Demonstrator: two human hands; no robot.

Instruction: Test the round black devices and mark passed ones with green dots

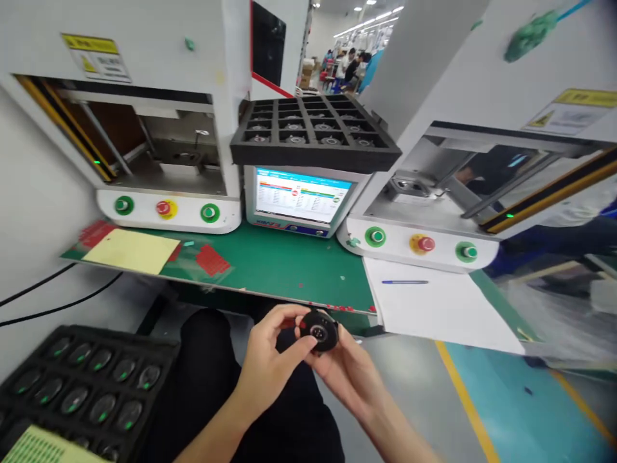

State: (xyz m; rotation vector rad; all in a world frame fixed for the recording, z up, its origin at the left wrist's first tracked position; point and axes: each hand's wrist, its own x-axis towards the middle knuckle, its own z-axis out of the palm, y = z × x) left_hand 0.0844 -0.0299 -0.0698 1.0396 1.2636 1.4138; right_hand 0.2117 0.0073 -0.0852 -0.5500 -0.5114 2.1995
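Observation:
Above my lap, just off the bench's front edge, both hands hold a round black disc-shaped part (326,326). Its face is turned up and shows a ring with several small metal contacts near the middle and a small red spot at the left edge. My left hand (277,350) pinches it from the left, thumb on the face near the ring. Around the right side and underneath, the fingers of my right hand (349,370) are closed on it; some of those fingertips are hidden behind the part.
Two white machines with green buttons (376,236) and red stops (426,244) flank a screen (301,199). A black divided tray (313,156) of parts rests above it. Paper (434,315) with a pen (405,281) lies right; another black tray (159,350) stands lower left. Someone sits beyond the right machine.

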